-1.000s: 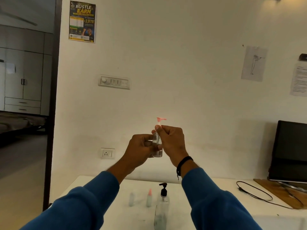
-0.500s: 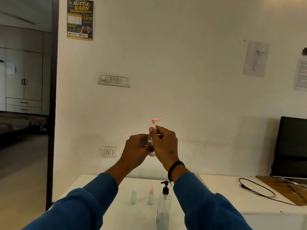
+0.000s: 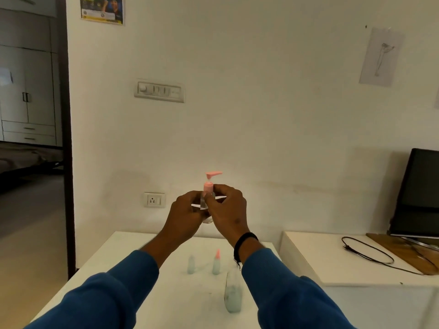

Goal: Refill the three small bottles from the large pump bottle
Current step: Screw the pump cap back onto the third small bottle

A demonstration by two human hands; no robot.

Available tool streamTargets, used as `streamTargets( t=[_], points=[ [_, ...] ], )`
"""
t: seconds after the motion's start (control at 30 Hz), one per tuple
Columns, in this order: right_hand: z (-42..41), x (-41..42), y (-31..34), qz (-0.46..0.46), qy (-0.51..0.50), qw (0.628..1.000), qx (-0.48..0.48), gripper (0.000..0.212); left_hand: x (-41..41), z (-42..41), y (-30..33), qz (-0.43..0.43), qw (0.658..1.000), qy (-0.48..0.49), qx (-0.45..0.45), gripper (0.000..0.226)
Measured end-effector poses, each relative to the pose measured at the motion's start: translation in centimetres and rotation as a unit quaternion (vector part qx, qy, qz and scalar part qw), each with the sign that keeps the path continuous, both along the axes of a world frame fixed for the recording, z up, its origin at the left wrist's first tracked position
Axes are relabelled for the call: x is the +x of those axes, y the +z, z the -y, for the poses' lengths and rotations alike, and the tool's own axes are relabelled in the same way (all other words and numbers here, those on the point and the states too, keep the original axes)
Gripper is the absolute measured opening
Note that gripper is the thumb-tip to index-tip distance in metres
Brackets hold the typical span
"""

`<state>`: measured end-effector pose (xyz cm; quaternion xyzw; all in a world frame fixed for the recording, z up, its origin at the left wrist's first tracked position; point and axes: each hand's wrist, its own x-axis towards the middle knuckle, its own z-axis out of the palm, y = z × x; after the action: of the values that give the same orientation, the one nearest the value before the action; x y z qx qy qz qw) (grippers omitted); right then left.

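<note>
Both hands hold a small clear bottle (image 3: 203,202) with a pink pump top (image 3: 213,175) up in the air above the white table (image 3: 147,262). My left hand (image 3: 185,213) wraps the bottle's body. My right hand (image 3: 229,210) pinches the pink collar under the pump head. On the table below stand two small bottles: one clear with no coloured cap (image 3: 190,265) and one with a pink pointed cap (image 3: 216,262). The large bottle (image 3: 233,295), with pale liquid at its bottom, stands in front of them; my right sleeve hides its pump.
A second white surface (image 3: 320,255) lies to the right with a black cable (image 3: 365,251), a wooden board (image 3: 408,251) and a dark monitor (image 3: 420,193). A wall socket (image 3: 154,200) and a switch panel (image 3: 159,90) are on the wall. An open doorway is at left.
The view has tilted down and both hands with the small pump bottle sit lower in it. The pink collar now shows above my right fingers. My right sleeve now covers the large bottle's pump.
</note>
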<state>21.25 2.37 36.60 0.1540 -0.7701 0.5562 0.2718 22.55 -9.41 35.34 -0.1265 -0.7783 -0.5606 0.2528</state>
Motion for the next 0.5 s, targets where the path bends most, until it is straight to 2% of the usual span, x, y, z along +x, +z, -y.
streamTargets(
  t=[0.13,0.3,0.5],
  points=[
    [1.0,-1.8,-3.4,0.02,-0.003,1.0,0.002,0.028,-1.7,0.7,-3.5,0.03,0.999,0.009,0.012,0.03],
    [2.7,-4.0,-9.3,0.063,0.008,0.998,-0.002,0.026,-4.0,1.7,-9.1,0.043,0.998,0.044,0.011,0.022],
    [5.4,-7.1,-18.4,0.135,0.033,0.99,-0.019,0.008,-6.9,4.0,-18.0,0.084,0.992,0.097,0.004,0.015]
  ],
)
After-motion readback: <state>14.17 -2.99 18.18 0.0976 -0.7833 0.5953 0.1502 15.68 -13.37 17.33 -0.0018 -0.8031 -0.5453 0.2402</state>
